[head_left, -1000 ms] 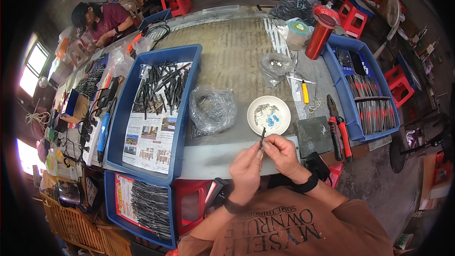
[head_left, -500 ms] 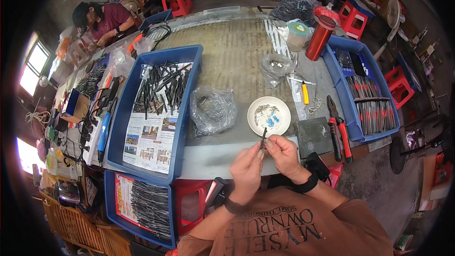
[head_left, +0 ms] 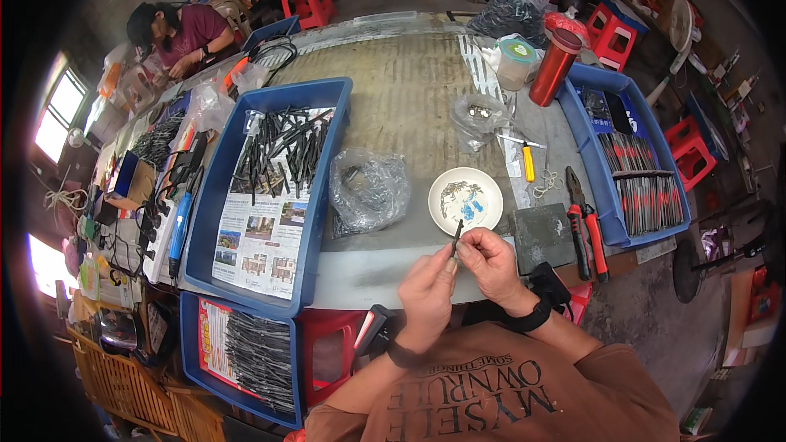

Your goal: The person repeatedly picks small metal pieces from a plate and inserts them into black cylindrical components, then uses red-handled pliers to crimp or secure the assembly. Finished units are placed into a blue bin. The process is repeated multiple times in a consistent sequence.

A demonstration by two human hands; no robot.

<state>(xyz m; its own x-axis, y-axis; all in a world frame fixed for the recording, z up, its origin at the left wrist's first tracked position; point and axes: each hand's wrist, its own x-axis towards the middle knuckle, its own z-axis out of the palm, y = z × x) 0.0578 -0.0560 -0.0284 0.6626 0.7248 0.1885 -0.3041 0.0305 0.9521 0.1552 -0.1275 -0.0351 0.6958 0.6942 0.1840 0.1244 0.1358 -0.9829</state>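
Note:
Near the table's front edge, both my hands are raised close together in a pinch. A thin black stick-like piece (head_left: 458, 234) juts up from between the fingertips. My left hand (head_left: 428, 288) is closed around its lower end, thumb on top. My right hand (head_left: 492, 268) has thumb and forefinger pressed together right against the stick; whatever is between them is hidden. Just beyond the fingers stands a white bowl (head_left: 490, 214) with small dark metal bits and some blue bits in it.
Left of the bowl lies a clear plastic bag (head_left: 370, 191); farther left, a blue tray (head_left: 307, 266) holds black strips on newspaper. To the right are a dark metal block (head_left: 542, 233), red-handled pliers (head_left: 591, 237), a yellow screwdriver (head_left: 527, 162) and another blue tray (head_left: 637, 237). A co-worker (head_left: 192, 37) sits far left.
The black stick tilts slightly more to the right and shows a little more length above the fingertips. My hands have hardly moved, and the pinch is kept.

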